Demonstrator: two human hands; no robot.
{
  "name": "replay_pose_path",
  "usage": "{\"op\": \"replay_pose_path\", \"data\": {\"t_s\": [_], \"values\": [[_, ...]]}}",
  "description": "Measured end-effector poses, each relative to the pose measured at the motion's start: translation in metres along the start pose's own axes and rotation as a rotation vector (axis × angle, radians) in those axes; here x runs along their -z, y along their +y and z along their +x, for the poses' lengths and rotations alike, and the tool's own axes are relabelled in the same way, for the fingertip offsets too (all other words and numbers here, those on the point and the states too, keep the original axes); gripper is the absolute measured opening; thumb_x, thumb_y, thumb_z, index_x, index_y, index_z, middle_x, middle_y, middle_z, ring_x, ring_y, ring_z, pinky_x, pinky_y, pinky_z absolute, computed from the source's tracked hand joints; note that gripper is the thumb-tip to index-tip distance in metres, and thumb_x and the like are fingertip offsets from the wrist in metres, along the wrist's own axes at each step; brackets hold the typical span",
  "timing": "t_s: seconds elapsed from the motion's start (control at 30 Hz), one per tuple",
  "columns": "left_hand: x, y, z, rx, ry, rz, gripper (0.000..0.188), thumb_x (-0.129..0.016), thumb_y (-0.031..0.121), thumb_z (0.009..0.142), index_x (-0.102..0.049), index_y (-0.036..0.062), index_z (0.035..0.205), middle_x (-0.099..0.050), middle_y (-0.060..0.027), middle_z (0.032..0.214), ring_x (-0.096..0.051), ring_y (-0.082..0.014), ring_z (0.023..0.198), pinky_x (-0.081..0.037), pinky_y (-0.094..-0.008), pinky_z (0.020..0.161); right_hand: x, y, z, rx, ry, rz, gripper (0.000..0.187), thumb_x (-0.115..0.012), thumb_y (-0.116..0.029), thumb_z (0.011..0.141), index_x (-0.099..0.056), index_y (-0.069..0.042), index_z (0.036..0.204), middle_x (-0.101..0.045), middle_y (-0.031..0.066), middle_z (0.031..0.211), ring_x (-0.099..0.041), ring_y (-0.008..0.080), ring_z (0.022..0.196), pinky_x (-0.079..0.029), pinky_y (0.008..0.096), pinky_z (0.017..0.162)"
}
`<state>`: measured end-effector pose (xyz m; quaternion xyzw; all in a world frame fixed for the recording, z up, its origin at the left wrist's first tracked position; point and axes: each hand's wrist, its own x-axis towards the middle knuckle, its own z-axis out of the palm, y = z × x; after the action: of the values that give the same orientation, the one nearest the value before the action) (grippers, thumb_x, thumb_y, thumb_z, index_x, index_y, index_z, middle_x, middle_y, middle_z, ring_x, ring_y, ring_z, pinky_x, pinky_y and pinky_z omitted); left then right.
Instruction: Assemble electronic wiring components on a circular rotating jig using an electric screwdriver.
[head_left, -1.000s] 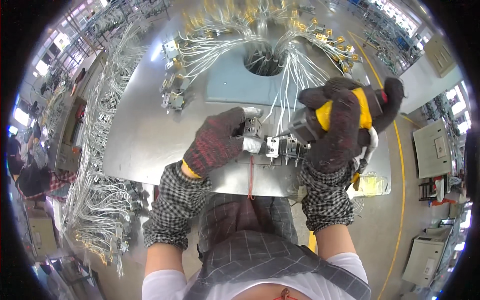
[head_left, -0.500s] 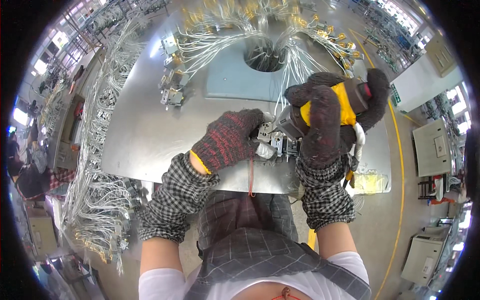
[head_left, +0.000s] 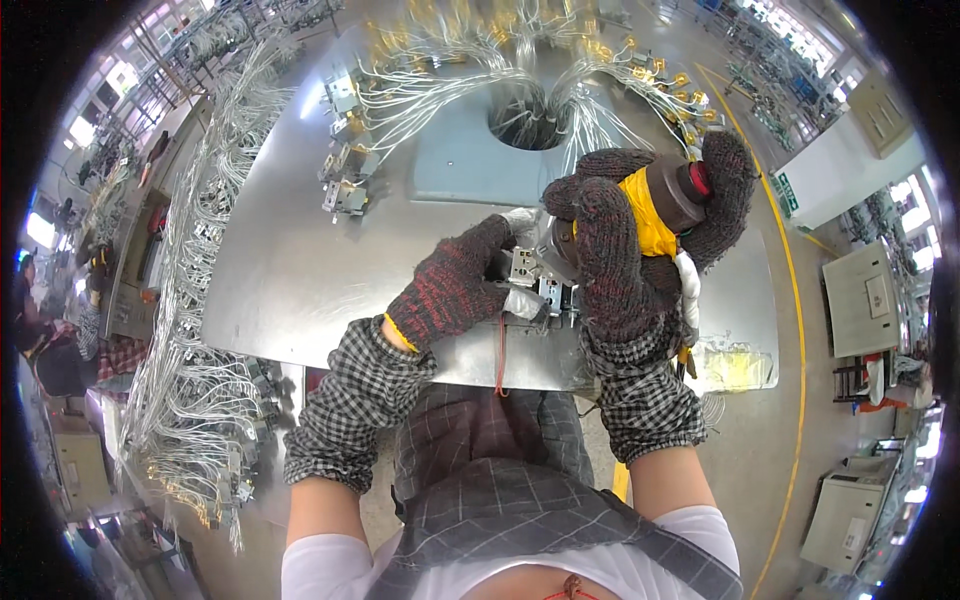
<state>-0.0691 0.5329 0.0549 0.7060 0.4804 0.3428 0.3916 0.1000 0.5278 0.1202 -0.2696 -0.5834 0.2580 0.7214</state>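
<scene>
My left hand [head_left: 455, 275], in a dark red-flecked knit glove with pale tape on its fingertips, pinches a small metal connector block [head_left: 523, 266] near the table's front edge. A dark corded hand tool [head_left: 672, 195] with yellow wrapping and a red end is gripped in my right hand [head_left: 625, 260], gloved in dark knit. The tool's grey head [head_left: 560, 250] is tilted down to the left, right over the block. Its tip is hidden, so contact cannot be told. A reddish wire [head_left: 500, 360] hangs from the block over the table edge.
The metal table [head_left: 290, 260] has a grey-blue plate [head_left: 450, 160] with a round hole where bundled white wires [head_left: 420, 95] fan out. Metal connectors [head_left: 345, 195] lie at its left. Hanging wire bundles [head_left: 190, 300] stand further left; a person [head_left: 70, 350] is beyond.
My right hand has moved left with the tool, bringing its head closer over the block. My left hand stays on the block, its fingers shifted slightly.
</scene>
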Motion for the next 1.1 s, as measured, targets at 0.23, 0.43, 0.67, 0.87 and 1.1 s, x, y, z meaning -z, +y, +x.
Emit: {"op": "replay_pose_path", "data": {"t_s": [0.23,0.43,0.67,0.87,1.1], "values": [[-0.01,-0.012,0.004,-0.114,0.047,-0.142,0.084,-0.093,0.031,0.063,-0.055,0.009,0.135,-0.071,-0.0101,0.099,-0.07,-0.0213,0.088,-0.056,-0.0357,0.08,0.001,-0.013,0.01,-0.02,0.066,0.201,0.076,-0.071,-0.006,0.087,-0.026,-0.02,0.147,-0.059,0.0121,0.105,-0.063,0.0223,0.079,-0.054,0.0347,0.062],[-0.01,0.021,-0.006,-0.545,-0.053,0.237,0.068,-0.09,0.034,0.067,-0.063,0.0075,0.124,-0.067,-0.0134,0.098,-0.069,-0.0327,0.091,-0.054,-0.0387,0.074,0.069,-0.031,0.033,-0.049,0.307,0.471,0.047,-0.064,-0.016,0.095,-0.047,-0.034,0.135,-0.051,0.0021,0.088,-0.044,0.0139,0.063,-0.04,0.0229,0.042],[-0.027,-0.013,0.127,0.184,-0.18,-0.795,0.047,-0.056,0.048,0.099,-0.061,0.006,0.121,-0.069,-0.0075,0.104,-0.066,-0.0207,0.089,-0.053,-0.0341,0.082,0.114,-0.049,0.034,0.272,0.198,0.697,0.048,-0.052,-0.023,0.1,-0.034,-0.016,0.144,-0.045,0.0085,0.091,-0.042,0.0139,0.059,-0.037,0.0338,0.053],[-0.063,-0.02,0.204,0.235,-0.154,-1.137,0.04,-0.042,0.046,0.106,-0.059,0.0101,0.112,-0.066,-0.0047,0.103,-0.066,-0.0171,0.091,-0.056,-0.0371,0.085,0.124,-0.064,0.025,0.323,0.072,0.823,0.045,-0.056,-0.014,0.097,-0.038,-0.009,0.138,-0.034,0.0002,0.084,-0.038,0.0101,0.061,-0.034,0.0322,0.06],[-0.106,-0.001,0.247,-0.812,0.533,0.137,0.03,-0.042,0.031,0.104,-0.059,0.009,0.117,-0.066,-0.012,0.108,-0.066,-0.0299,0.094,-0.054,-0.0413,0.079,0.149,-0.084,-0.002,0.429,0.202,0.74,0.026,-0.059,-0.016,0.093,-0.044,-0.011,0.114,-0.034,-0.0004,0.079,-0.038,0.0099,0.061,-0.032,0.0311,0.061]]}}
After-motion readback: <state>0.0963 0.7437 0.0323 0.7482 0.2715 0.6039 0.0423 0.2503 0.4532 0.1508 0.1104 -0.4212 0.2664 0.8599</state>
